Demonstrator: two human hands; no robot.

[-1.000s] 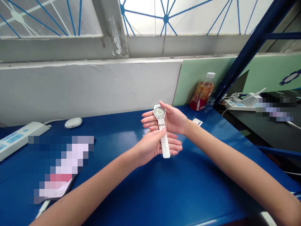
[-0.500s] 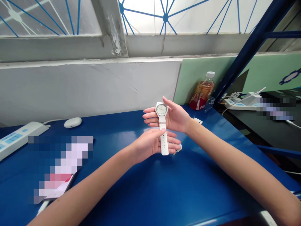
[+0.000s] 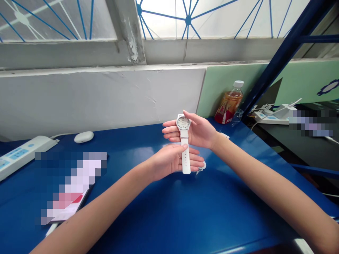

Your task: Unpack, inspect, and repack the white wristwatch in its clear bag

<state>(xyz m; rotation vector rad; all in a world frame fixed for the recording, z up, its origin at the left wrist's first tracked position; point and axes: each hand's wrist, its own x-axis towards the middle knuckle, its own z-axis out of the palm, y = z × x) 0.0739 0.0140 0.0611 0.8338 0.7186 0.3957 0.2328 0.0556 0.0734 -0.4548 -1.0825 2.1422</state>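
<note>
With 12 o'clock taken as straight away from the person, the white watch (image 3: pixel 184 134) is between the two hands, above the blue bench (image 3: pixel 159 211), and both hands are on it at once. The strap runs crosswise to the fingers of the left hand (image 3: pixel 169 159): that thumb presses on its face while the fingers lie behind it, pointing to about 3 o'clock, so the strap is held in a narrow pinch. The right hand (image 3: pixel 200 131) is spread wide, palm showing, its fingers reaching toward 9 o'clock behind the dial (image 3: pixel 183 122) and its thumb standing up near 11. The dial appears to rest against those fingers, not gripped by them. Neither hand is clearly nearer overall; the left is closer to the free end, the right to the dial.

The watch's long axis runs almost along the 12-to-6 line (leaning very slightly, so the dial end sits a touch before 12). The dial end points away, and the holed strap tail points toward the person, hanging past the left fingers near 6. The dial faces up toward the head camera. What the strap's other half does behind the right hand is hidden.

From the strap tail, a small white item with a metal fitting (image 3: pixel 202 165) lies near 3 o'clock, partly hidden by the left fingertips.
</note>
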